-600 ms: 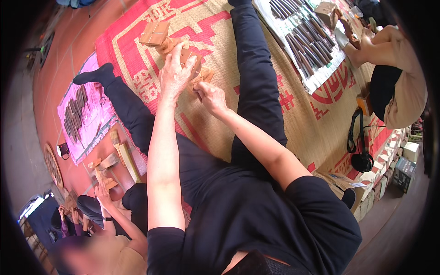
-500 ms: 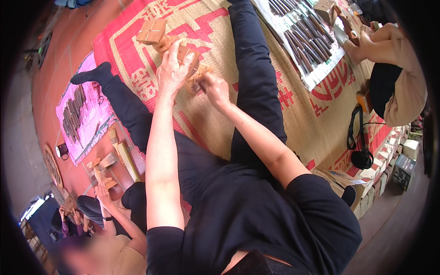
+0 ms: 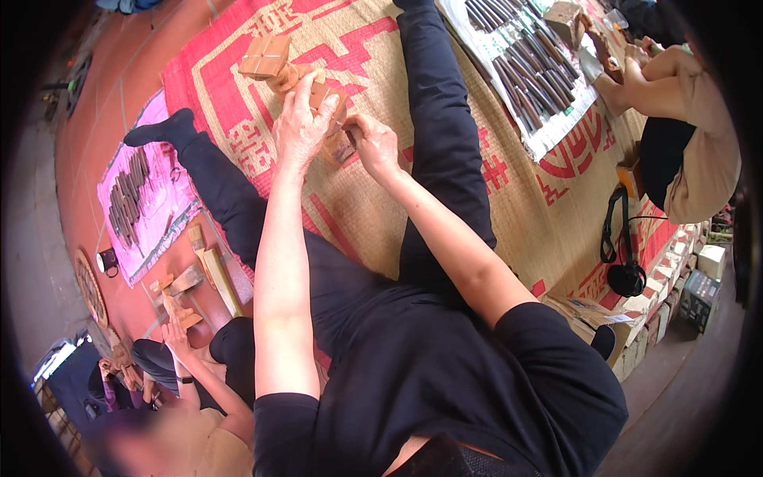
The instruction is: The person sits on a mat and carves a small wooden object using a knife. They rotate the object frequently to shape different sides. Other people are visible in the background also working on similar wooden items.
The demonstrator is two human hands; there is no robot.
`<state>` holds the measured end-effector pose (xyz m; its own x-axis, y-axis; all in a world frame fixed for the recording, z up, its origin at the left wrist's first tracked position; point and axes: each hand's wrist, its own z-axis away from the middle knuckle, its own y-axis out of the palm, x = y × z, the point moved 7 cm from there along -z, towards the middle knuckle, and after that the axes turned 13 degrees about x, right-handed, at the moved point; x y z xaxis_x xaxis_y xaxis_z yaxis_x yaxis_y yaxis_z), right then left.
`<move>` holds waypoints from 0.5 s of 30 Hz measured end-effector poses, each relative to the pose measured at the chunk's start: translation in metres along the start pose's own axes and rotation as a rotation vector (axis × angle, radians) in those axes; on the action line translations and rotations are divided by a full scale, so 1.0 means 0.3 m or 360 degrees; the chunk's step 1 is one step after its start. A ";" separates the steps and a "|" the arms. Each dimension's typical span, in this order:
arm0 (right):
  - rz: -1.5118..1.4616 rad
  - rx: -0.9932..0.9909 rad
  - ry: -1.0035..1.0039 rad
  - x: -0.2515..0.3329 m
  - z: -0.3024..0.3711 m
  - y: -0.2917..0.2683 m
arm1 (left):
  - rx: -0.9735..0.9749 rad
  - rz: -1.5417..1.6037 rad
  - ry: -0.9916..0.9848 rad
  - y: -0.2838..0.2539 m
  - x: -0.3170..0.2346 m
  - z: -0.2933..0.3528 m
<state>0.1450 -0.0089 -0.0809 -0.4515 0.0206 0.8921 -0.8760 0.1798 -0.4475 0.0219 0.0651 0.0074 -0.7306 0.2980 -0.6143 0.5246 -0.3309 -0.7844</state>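
Observation:
A reddish-brown wooden carving (image 3: pixel 265 57) stretches diagonally over the mat between my outstretched legs. Its far end is a squarish block with light lines across it, followed by a narrower rounded neck. My left hand (image 3: pixel 298 131) is closed around its middle, thumb on one side and fingers on the other. At the near end of the wood, my right hand (image 3: pixel 375 146) has its fingers curled together close against the surface. Whatever those fingers may hold is hidden or too small to make out.
A red and straw-coloured woven mat (image 3: pixel 445 199) lies beneath me. Rows of chisels (image 3: pixel 536 71) rest on a white cloth at far right, with more tools (image 3: pixel 127 195) on a pink cloth at left. Co-workers sit at both sides; a wooden mallet (image 3: pixel 216 274) lies lower left.
My right hand, blurred by motion before, is now sharper and slightly higher beside the near end of the carving, exposing more of that end. The left hand keeps its hold almost unmoved.

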 end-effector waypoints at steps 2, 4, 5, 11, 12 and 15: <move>0.0159 -0.0023 -0.0003 -0.013 0.008 0.051 | -0.0018 -0.0026 0.0026 0.000 -0.004 -0.003; 0.0192 0.0138 0.0055 -0.022 0.032 0.087 | -0.0032 -0.0035 0.0017 0.007 0.009 -0.005; 0.0162 0.0233 0.0005 -0.023 0.051 0.095 | -0.0039 -0.0039 0.0013 0.008 0.015 -0.006; -0.0096 0.0017 0.0051 -0.012 0.030 -0.033 | -0.0007 0.0052 0.0016 -0.003 0.000 0.009; -0.0100 -0.0069 0.0055 -0.028 0.010 -0.020 | 0.0010 0.0038 -0.0006 -0.001 -0.004 0.004; 0.0071 0.0008 0.0094 -0.024 0.021 0.079 | -0.0014 -0.0024 -0.0013 0.002 0.001 0.002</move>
<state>0.1265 -0.0110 -0.0981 -0.4793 0.0862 0.8734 -0.8562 0.1727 -0.4869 0.0218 0.0643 0.0067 -0.7421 0.2956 -0.6016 0.5173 -0.3182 -0.7944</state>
